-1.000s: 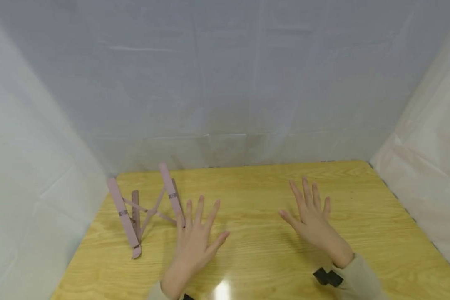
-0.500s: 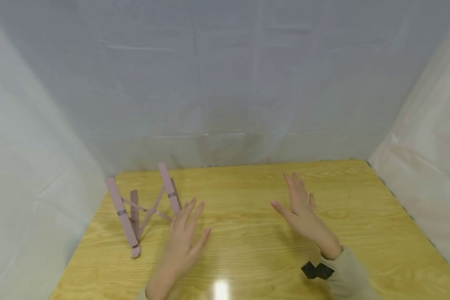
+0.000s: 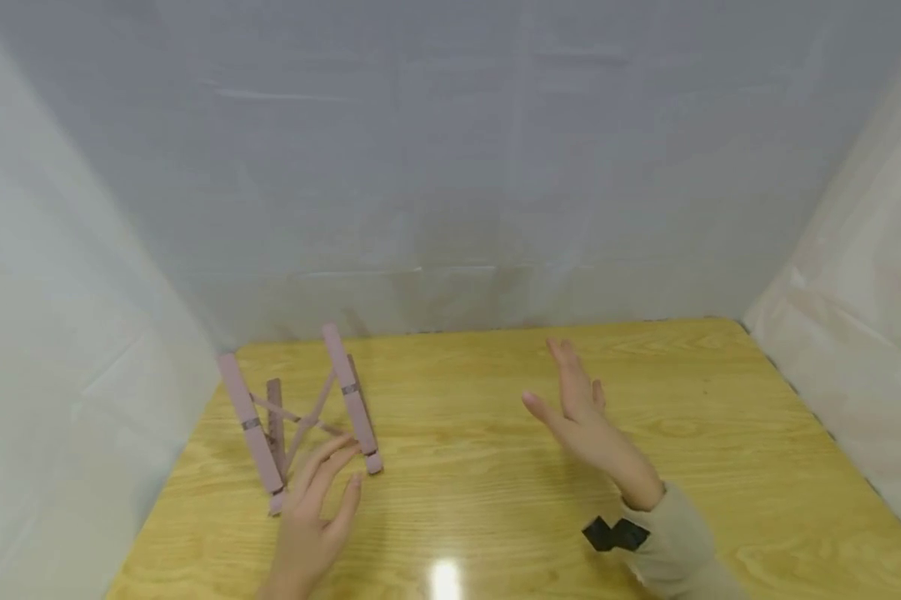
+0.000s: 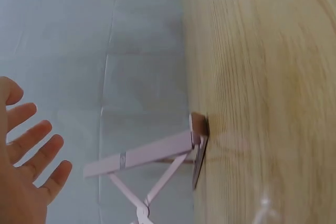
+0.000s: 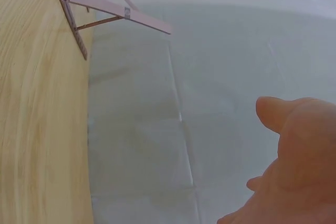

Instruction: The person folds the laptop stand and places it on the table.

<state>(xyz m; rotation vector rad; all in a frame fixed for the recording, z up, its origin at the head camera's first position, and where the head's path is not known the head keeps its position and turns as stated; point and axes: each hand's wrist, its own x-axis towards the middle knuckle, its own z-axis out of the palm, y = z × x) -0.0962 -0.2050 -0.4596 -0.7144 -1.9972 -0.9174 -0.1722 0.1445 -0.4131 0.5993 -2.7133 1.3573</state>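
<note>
A pink folding laptop stand (image 3: 352, 398) stands unfolded at the left of the table, its two sloping arms joined by crossed bars. My left hand (image 3: 311, 508) hovers in front of it, fingers loosely bent, and the fingertips overlap the stand's near right end in the head view. From the left wrist, the same hand (image 4: 31, 156) shows apart from the stand (image 4: 152, 150), with nothing in its grasp. Well to the right, my right hand (image 3: 588, 429) is raised over the table, fingers extended and thumb spread, holding nothing.
The wood-grain table (image 3: 465, 500) has a rounded far corner at each side. A grey sheet (image 3: 458, 167) hangs behind it, with pale sheets (image 3: 67, 333) along the left and right sides. A black strap piece (image 3: 615, 534) sits at the right sleeve.
My left hand has moved left toward the stand, its spread fingers now bent. My right hand has shifted left and turned more edge-on. The stand stays in place.
</note>
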